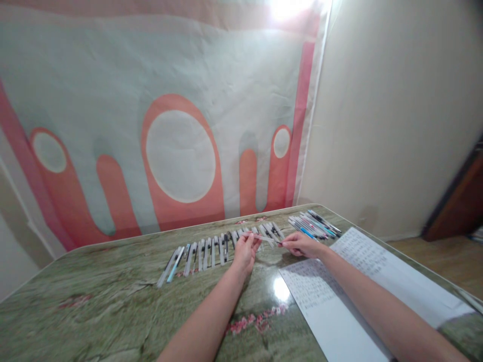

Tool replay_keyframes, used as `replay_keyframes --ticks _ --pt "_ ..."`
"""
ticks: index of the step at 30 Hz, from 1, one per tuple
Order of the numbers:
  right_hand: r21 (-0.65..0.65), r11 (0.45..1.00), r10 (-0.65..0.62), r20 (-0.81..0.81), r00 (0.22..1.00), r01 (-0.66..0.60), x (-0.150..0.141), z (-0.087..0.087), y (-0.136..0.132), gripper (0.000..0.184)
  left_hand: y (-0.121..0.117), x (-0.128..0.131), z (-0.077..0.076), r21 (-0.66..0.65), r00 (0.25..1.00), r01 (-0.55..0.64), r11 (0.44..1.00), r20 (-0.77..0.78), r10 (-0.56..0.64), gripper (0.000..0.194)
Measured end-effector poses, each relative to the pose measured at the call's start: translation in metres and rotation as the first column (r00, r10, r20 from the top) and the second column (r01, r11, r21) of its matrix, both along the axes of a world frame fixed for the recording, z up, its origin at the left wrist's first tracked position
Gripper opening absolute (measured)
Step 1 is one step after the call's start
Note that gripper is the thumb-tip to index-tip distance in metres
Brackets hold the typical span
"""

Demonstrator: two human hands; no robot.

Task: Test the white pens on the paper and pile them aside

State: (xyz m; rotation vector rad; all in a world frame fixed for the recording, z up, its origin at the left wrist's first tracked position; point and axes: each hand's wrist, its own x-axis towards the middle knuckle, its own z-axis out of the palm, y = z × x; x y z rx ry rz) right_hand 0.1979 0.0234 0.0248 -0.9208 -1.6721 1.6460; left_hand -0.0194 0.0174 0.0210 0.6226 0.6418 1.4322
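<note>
Over the far half of the table, my left hand (246,252) is closed on one end of a thin, pale, see-through pen (264,238). At the pen's other end, which looks dark, the fingertips of my right hand (301,244) are pinched together. Whether that dark end is a cap or the tip is too small to tell. Behind and to the left of my hands runs a row of several pens (206,254), mostly clear with dark parts, laid side by side. Among them, near the left end, lies a light blue pen (175,264).
A pile of mixed pens (315,224) lies at the back right. Handwritten white sheets (341,322) lie under and beside my right forearm. The green marbled table (113,311) has printed pink blossoms and meets a patterned hanging (181,151) at the back.
</note>
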Motion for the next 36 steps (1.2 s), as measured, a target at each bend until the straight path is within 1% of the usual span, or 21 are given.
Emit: replay_keyframes --ticks 3,7,10,13,15,17,19,20,21,22,23,24,25,26,27,28,29,30,32,34,36 --pt "-0.009 1.000 -0.016 -0.008 1.000 0.016 -0.001 0.003 -0.001 0.034 -0.002 0.001 0.002 0.000 1.000 0.003 1.000 -0.021 -0.003 0.010" --pt "-0.024 0.999 -0.029 -0.063 0.998 0.028 0.001 0.008 -0.002 0.036 -0.005 0.003 0.002 -0.051 0.998 0.009 0.999 -0.061 -0.013 0.010" --pt "-0.056 0.998 -0.004 -0.085 0.996 -0.001 0.004 0.009 -0.002 0.034 -0.011 0.007 0.001 -0.065 0.993 0.067 0.996 -0.093 -0.073 0.011" --pt "-0.120 0.992 0.013 -0.105 0.994 -0.026 0.004 0.010 -0.002 0.033 -0.020 0.014 0.003 -0.089 0.981 0.151 0.985 -0.106 -0.160 0.011" --pt "-0.186 0.982 0.004 -0.144 0.990 -0.031 0.003 0.012 -0.003 0.035 -0.025 0.018 0.005 -0.131 0.972 0.208 0.969 -0.079 -0.219 0.009" --pt "-0.240 0.970 -0.005 -0.211 0.977 -0.047 0.002 0.016 -0.003 0.041 -0.028 0.022 0.008 -0.171 0.967 0.249 0.953 -0.020 -0.256 0.009" --pt "-0.252 0.966 -0.010 -0.266 0.964 -0.059 0.000 0.018 -0.002 0.048 -0.028 0.022 0.010 -0.201 0.966 0.258 0.945 0.057 -0.252 0.007" --pt "-0.241 0.970 -0.026 -0.278 0.960 -0.043 0.000 0.018 -0.001 0.049 -0.027 0.022 0.011 -0.212 0.966 0.254 0.944 0.096 -0.239 0.006" --pt "-0.223 0.975 -0.058 -0.273 0.960 -0.004 0.000 0.017 0.001 0.048 -0.026 0.021 0.012 -0.220 0.966 0.247 0.944 0.133 -0.222 0.006" --pt "-0.191 0.979 -0.115 -0.255 0.960 0.067 0.000 0.015 0.003 0.045 -0.024 0.019 0.013 -0.226 0.964 0.240 0.944 0.166 -0.206 0.006" --pt "-0.138 0.976 -0.196 -0.227 0.954 0.167 0.001 0.012 0.006 0.041 -0.022 0.018 0.013 -0.230 0.963 0.234 0.945 0.191 -0.192 0.006" --pt "-0.060 0.956 -0.293 -0.190 0.937 0.287 0.002 0.008 0.010 0.037 -0.021 0.016 0.014 -0.235 0.961 0.228 0.945 0.208 -0.180 0.007" --pt "0.045 0.915 -0.391 -0.148 0.908 0.401 0.003 0.004 0.014 0.033 -0.019 0.015 0.014 -0.240 0.961 0.221 0.945 0.217 -0.170 0.007" --pt "0.166 0.855 -0.480 -0.103 0.871 0.490 0.005 -0.001 0.018 0.031 -0.018 0.014 0.014 -0.244 0.962 0.212 0.946 0.222 -0.159 0.008" --pt "0.287 0.791 -0.548 -0.060 0.834 0.541 0.008 -0.005 0.022 0.029 -0.017 0.014 0.013 -0.245 0.963 0.202 0.948 0.225 -0.147 0.007" --pt "0.386 0.742 -0.590 -0.013 0.807 0.549 0.012 -0.009 0.026 0.028 -0.016 0.013 0.013 -0.242 0.964 0.189 0.952 0.228 -0.133 0.007" --pt "0.456 0.717 -0.608 0.038 0.793 0.528 0.016 -0.012 0.028 0.027 -0.016 0.013 0.012 -0.234 0.965 0.175 0.956 0.233 -0.120 0.006" --pt "0.499 0.714 -0.606 0.087 0.791 0.491 0.020 -0.014 0.030 0.026 -0.015 0.013 0.011 -0.223 0.966 0.160 0.962 0.236 -0.106 0.005" --pt "0.518 0.757 -0.553 0.181 0.813 0.399 0.027 -0.017 0.032 0.024 -0.015 0.014 0.009 -0.201 0.969 0.133 0.971 0.233 -0.084 0.003" --pt "0.486 0.827 -0.452 0.272 0.850 0.284 0.033 -0.018 0.031 0.023 -0.015 0.014 0.008 -0.186 0.973 0.112 0.976 0.218 -0.070 0.004" --pt "0.443 0.880 -0.343 0.339 0.876 0.173 0.038 -0.017 0.028 0.023 -0.015 0.013 0.008 -0.179 0.978 0.101 0.979 0.200 -0.065 0.004"
